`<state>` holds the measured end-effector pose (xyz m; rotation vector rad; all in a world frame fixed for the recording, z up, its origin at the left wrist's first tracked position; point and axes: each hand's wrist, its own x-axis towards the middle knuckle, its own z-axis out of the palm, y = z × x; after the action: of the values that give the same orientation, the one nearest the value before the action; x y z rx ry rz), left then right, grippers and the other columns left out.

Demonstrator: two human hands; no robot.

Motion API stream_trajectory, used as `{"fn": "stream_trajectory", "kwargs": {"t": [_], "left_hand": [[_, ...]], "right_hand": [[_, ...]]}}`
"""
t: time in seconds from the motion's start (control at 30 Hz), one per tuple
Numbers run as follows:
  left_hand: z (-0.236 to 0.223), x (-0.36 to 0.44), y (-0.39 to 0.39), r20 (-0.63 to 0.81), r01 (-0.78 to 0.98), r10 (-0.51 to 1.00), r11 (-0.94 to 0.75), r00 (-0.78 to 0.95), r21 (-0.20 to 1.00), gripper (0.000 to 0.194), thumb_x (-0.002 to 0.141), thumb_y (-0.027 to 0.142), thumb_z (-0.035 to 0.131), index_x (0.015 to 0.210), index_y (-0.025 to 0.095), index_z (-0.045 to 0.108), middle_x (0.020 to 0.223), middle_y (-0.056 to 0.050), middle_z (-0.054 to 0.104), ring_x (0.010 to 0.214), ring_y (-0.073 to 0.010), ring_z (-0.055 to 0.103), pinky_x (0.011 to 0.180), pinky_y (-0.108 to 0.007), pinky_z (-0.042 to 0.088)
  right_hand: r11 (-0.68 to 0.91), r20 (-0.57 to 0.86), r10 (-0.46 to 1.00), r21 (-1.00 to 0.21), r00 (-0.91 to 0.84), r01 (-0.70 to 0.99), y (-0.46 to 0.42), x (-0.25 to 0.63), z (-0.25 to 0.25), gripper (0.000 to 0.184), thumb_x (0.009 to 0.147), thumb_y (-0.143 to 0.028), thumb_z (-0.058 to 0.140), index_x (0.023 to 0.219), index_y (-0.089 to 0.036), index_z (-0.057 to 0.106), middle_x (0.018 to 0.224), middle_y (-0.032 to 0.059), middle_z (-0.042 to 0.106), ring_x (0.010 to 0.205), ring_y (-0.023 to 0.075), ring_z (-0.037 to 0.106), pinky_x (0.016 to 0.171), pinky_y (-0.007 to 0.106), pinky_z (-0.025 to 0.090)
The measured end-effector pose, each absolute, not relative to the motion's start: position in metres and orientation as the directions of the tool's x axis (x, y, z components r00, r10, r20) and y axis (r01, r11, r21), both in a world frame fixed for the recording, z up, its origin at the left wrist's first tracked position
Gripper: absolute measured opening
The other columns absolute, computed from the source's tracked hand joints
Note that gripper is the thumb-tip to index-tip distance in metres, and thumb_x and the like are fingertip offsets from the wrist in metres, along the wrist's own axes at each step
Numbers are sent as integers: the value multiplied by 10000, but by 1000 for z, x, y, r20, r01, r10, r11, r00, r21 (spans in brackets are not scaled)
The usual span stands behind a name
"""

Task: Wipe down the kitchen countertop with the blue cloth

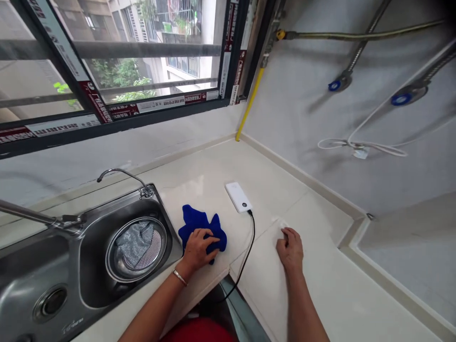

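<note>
A crumpled blue cloth (195, 217) lies on the countertop (199, 166) beside the sink. My left hand (200, 248), a bracelet at its wrist, rests on the cloth with fingers curled over it. To the right, my right hand (291, 249) is on the counter, its fingers bent and drawn together. Just beyond those fingertips is a small whitish patch (280, 221); whether the fingers hold anything is hidden. Between and beyond the two hands lies a white power bank (238, 197), with a black cable (252, 240) running from it over the counter's front edge.
On the left, a double-basin steel sink (90, 280) holds a round metal pan (166, 242) with a grey cloth (137, 240) in it. A thin faucet (121, 171) stands behind. A yellow pipe (251, 102) rises in the corner; hoses and a white cord (377, 147) hang along the right wall.
</note>
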<state>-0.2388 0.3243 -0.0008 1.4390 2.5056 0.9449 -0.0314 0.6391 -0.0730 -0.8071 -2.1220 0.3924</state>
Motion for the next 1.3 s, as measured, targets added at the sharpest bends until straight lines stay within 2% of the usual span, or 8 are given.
{"fn": "stream_trajectory", "kwargs": {"t": [0.13,0.33,0.57,0.7,0.93,1.17,1.3], "left_hand": [[1,-261,336,211,738,787,398,-580,544,283,848,315,709,1132,325,705,1229,-55,590,1158,-258,497,964,-439,411],[4,-258,332,184,705,767,430,-615,564,313,804,254,756,1105,329,710,1238,-42,594,1168,-261,502,955,-440,417],[0,-240,316,144,684,784,417,-604,598,353,771,245,802,1082,382,707,1235,-1,597,1180,-248,501,924,-424,414],[0,-258,329,178,681,749,442,-638,584,301,814,272,764,1092,371,704,1227,-5,598,1166,-241,502,915,-417,414],[1,-294,357,182,613,662,506,-727,607,252,850,273,713,1098,310,708,1260,-43,578,1199,-276,458,974,-456,389],[12,-276,327,76,631,775,448,-627,633,273,753,194,788,991,315,731,1223,-13,596,1164,-240,489,954,-412,390],[18,-256,303,-65,607,848,429,-527,669,309,673,131,821,895,330,741,1187,17,596,1153,-224,490,957,-397,366]], "right_hand": [[740,599,673,-549,-434,389,640,-29,-74,339,805,-197,452,1068,-163,663,1193,137,627,1103,274,594,961,480,520],[729,593,684,-575,-425,372,639,-28,-72,305,809,-207,442,1024,-175,657,1175,125,643,1031,253,621,877,434,544],[797,626,602,-426,-496,428,639,-34,-70,324,805,-173,405,1076,-163,582,1157,141,612,1111,272,561,999,485,472],[796,610,598,-381,-519,470,639,-35,-67,329,786,-151,409,1078,-171,558,1119,137,601,1083,277,551,980,487,464],[821,606,563,-330,-562,466,639,-31,-65,330,791,-160,410,1095,-168,537,1076,134,586,1044,279,542,956,473,461],[809,584,582,-339,-567,481,639,-33,-65,337,799,-159,399,1114,-163,522,1065,136,584,1034,280,540,965,465,456],[795,575,598,-335,-559,506,637,-35,-63,342,789,-153,398,1107,-170,524,1069,134,586,1032,283,544,961,466,458]]}}
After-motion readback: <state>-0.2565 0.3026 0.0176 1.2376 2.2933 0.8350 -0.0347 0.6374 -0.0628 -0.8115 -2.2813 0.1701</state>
